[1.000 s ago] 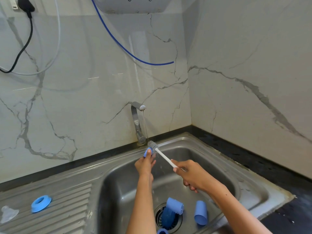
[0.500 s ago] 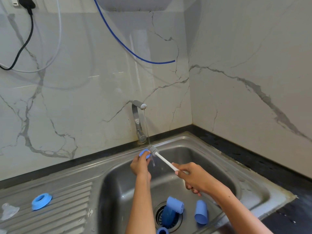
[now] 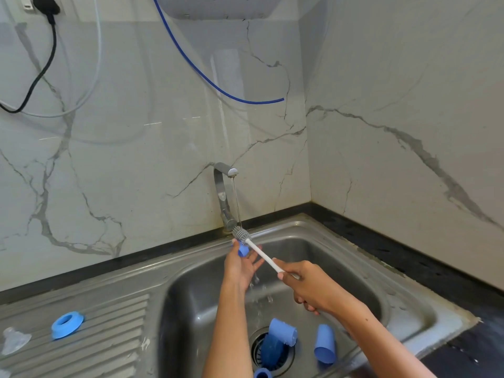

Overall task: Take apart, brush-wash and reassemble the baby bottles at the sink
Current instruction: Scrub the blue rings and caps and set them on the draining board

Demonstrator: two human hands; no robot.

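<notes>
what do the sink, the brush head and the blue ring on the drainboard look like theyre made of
Sink: brushed stainless steel by the look, grey with soft reflections. Brush head: probably silicone or rubber, with thick grey nubs rather than fine bristles. Blue ring: likely moulded plastic, opaque, smooth, evenly coloured.

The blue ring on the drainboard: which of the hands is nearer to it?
Left. The left hand is right of the blue ring, under the tap; the right hand is farther right.

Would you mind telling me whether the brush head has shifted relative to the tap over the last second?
No, barely: the grey brush head stays under the water stream just right of the tap base, at the sink back rim.
</notes>
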